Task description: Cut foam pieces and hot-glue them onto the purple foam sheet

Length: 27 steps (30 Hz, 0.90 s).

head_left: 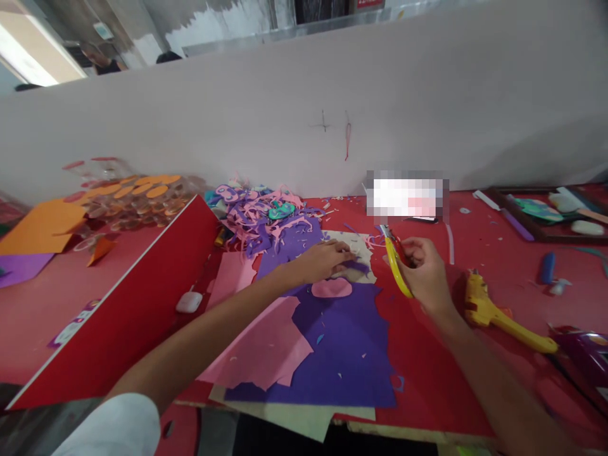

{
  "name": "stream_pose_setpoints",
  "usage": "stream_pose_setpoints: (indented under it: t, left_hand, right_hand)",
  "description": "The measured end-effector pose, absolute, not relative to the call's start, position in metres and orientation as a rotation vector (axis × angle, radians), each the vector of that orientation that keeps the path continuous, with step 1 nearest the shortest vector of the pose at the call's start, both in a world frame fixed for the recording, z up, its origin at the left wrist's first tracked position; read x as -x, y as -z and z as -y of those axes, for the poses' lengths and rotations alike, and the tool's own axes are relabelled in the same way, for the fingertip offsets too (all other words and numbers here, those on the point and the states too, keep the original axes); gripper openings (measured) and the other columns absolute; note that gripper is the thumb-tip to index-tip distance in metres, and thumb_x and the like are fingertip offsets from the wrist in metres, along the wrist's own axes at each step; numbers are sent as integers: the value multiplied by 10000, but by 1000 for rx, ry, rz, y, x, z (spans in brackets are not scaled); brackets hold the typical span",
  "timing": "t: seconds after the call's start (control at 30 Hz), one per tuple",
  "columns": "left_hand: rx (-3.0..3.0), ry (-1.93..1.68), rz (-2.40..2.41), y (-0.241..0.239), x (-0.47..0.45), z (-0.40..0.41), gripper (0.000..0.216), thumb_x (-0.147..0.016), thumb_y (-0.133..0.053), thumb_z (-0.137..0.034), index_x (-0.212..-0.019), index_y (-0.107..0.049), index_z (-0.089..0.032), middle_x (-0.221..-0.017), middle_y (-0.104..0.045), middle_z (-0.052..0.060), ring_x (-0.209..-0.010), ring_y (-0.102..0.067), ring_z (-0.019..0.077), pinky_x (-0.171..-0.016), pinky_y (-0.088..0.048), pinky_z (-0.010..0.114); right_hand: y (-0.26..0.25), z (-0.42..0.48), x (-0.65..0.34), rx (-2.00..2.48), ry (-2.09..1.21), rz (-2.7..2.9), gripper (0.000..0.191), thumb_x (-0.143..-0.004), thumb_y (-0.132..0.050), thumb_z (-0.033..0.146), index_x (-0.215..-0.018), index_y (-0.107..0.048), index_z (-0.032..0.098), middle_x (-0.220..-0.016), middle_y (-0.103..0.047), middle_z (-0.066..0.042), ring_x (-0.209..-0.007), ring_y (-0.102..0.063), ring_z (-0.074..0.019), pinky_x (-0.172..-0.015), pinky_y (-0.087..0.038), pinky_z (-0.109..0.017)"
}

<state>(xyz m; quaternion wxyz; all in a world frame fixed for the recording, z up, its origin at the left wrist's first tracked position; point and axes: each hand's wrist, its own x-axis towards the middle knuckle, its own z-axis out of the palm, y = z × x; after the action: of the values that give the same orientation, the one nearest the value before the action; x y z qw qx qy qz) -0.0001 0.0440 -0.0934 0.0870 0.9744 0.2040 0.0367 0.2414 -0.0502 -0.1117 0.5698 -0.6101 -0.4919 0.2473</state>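
My right hand is closed around a yellow-handled tool with a metal head, like scissors or pliers, its head pointing away from me. My left hand reaches over cream sheets, fingers bent down on a small purple piece; its fingertips are partly hidden. Just below that hand lies a rounded pink cutout. Under it spreads a large purple sheet, with a ragged pink sheet overlapping its left side.
A tangled heap of pink and purple scraps lies behind. A red upright board borders the left, with clear cups and orange discs beyond. A yellow glue gun rests at right, near a dark tray. A white wall closes the back.
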Motion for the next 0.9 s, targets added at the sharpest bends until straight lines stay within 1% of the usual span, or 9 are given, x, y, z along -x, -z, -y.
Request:
stream_pose_setpoints:
  t: [0.17,0.3,0.43,0.6,0.67,0.7,0.77,0.87,0.9]
  left_hand:
    - [-2838,-142,-641,96,-11,-55,337,-996,-447,-183,-1250,-667,-206,-1246,-683,90,-1120,-640,212,-1009,-483,306]
    - [-2777,-218,-737,95,-13,-64,269,-912,-513,-125,-1071,-715,-202,-1093,-736,31,-962,-674,143,-894,-516,220]
    - [-2698,-429,-1167,79,13,-102,293,-856,-492,-73,-1038,-709,-146,-1000,-742,69,-895,-674,168,-865,-539,296]
    - [-2532,-586,-1733,50,84,-152,217,-890,-493,-100,-990,-685,-103,-876,-709,101,-931,-665,241,-893,-546,425]
    - [-2511,-594,-1825,45,104,-155,187,-871,-555,-113,-1007,-683,-121,-929,-695,125,-1009,-665,299,-924,-536,483]
    - [-2519,-613,-1845,45,110,-153,219,-871,-570,-119,-1065,-673,-124,-1025,-684,153,-1082,-652,334,-958,-519,516]
    - [-2573,-658,-1822,49,108,-142,320,-926,-502,-136,-1222,-624,-135,-1231,-623,197,-1236,-588,382,-1024,-477,566]
    - [-2795,-513,-1391,63,81,-117,356,-1000,-434,-204,-1310,-595,-132,-1335,-595,196,-1323,-543,330,-1115,-448,497]
    - [-2841,-438,-1228,68,67,-108,332,-1008,-465,-240,-1294,-619,-172,-1323,-626,146,-1306,-565,278,-1130,-450,426]
  right_hand:
    - [113,49,-241,1393,-584,1118,464,-695,-831,486,-996,-573,247,-824,-612,-6,-749,-594,-197,-655,-450,-314]
    - [114,49,-241,1385,-583,1110,449,-704,-829,463,-1006,-573,253,-822,-615,-3,-740,-590,-197,-649,-446,-317]
    - [114,50,-241,1416,-584,1103,444,-715,-828,469,-1012,-577,255,-817,-624,1,-716,-579,-186,-629,-435,-305]
    - [112,50,-242,1423,-584,1085,432,-719,-829,459,-997,-569,255,-810,-629,6,-721,-593,-182,-648,-447,-304]
    - [111,50,-242,1423,-586,1071,423,-708,-836,449,-962,-559,253,-789,-616,15,-696,-587,-174,-624,-440,-295]
    - [110,50,-242,1422,-590,1061,420,-701,-841,445,-941,-553,253,-775,-607,21,-678,-578,-168,-603,-431,-287]
    - [107,51,-240,1408,-612,1047,415,-688,-849,439,-893,-541,253,-733,-581,35,-630,-541,-151,-554,-401,-267]
    - [99,54,-235,1342,-671,1064,388,-686,-848,428,-792,-523,244,-663,-528,55,-562,-469,-121,-504,-355,-248]
    - [96,56,-233,1317,-685,1078,376,-696,-841,427,-761,-521,240,-649,-514,58,-547,-449,-113,-495,-346,-245]
